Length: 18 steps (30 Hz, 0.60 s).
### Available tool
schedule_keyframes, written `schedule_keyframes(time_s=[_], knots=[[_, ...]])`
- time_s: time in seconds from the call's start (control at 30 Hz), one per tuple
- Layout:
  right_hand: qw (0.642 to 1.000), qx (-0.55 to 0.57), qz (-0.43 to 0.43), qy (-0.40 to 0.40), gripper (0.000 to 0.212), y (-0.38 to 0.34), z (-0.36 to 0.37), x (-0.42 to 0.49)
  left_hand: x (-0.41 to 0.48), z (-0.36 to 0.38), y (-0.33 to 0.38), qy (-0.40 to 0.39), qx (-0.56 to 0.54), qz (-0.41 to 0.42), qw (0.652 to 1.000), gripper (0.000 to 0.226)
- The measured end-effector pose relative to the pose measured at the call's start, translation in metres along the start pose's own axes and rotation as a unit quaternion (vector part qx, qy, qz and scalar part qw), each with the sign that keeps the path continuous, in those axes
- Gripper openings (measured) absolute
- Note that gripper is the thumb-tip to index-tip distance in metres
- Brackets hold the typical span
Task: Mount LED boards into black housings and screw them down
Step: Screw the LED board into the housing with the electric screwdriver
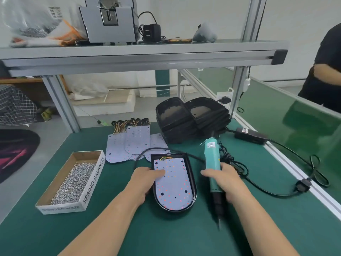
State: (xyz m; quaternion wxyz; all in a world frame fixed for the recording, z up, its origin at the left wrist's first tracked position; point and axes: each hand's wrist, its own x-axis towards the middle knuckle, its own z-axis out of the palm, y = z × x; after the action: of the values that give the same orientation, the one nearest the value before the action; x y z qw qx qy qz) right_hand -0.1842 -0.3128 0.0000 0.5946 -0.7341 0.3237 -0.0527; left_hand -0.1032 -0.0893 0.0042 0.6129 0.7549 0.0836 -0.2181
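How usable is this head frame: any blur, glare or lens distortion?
Head view: wide-angle distortion bows the shelf rail and tilts its posts; the screwdriver tip is smeared; the board is fairly sharp; the green panel carries reflections; light is soft and shadows are faint.

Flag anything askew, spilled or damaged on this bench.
Nothing spilled or visibly damaged. The two stacks of black plastic housings at the back lean unevenly, and the spare white LED boards lie fanned and overlapping. The white LED board in the black housing looks squarely seated.
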Motion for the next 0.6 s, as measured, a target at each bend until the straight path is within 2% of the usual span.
schedule_keyframes(time_s=[0.03, 0.1, 0.17, 0.23, 0.3, 0.37, 0.47, 0.53, 0.6], knots=[[0.993, 0.106, 0.016, -0.039, 0.027, 0.001, 0.001, -0.001, -0.003, 0.0, 0.002, -0.008, 0.008, 0.001, 1.0, 0.013], [0.966, 0.241, 0.03, -0.094, 0.03, -0.001, 0.003, -0.004, -0.006, -0.002, 0.005, -0.021, 0.027, -0.005, 0.999, 0.026], [0.936, 0.321, 0.034, -0.139, 0.035, -0.006, 0.002, -0.002, -0.008, -0.007, 0.011, -0.005, 0.036, -0.02, 0.999, 0.041], [0.91, 0.382, 0.043, -0.158, 0.035, -0.011, -0.003, 0.0, -0.006, -0.018, 0.017, 0.025, -0.039, -0.035, 0.998, 0.036], [0.887, 0.429, 0.05, -0.164, 0.034, -0.015, -0.006, 0.002, -0.007, -0.031, 0.024, 0.007, -0.191, -0.047, 0.98, 0.017], [0.862, 0.474, 0.048, -0.174, 0.032, -0.021, -0.005, 0.004, -0.014, -0.041, 0.032, -0.022, -0.28, -0.041, 0.959, 0.02], [0.838, 0.513, 0.022, -0.184, 0.022, -0.034, 0.0, 0.003, -0.026, -0.046, 0.04, -0.085, -0.349, -0.03, 0.933, 0.021], [0.842, 0.509, -0.009, -0.177, 0.017, -0.044, 0.005, 0.001, -0.035, -0.042, 0.043, -0.117, -0.363, -0.038, 0.924, 0.017], [0.863, 0.481, -0.039, -0.15, 0.02, -0.054, 0.011, 0.0, -0.04, -0.034, 0.047, -0.119, -0.354, -0.046, 0.927, 0.014]])
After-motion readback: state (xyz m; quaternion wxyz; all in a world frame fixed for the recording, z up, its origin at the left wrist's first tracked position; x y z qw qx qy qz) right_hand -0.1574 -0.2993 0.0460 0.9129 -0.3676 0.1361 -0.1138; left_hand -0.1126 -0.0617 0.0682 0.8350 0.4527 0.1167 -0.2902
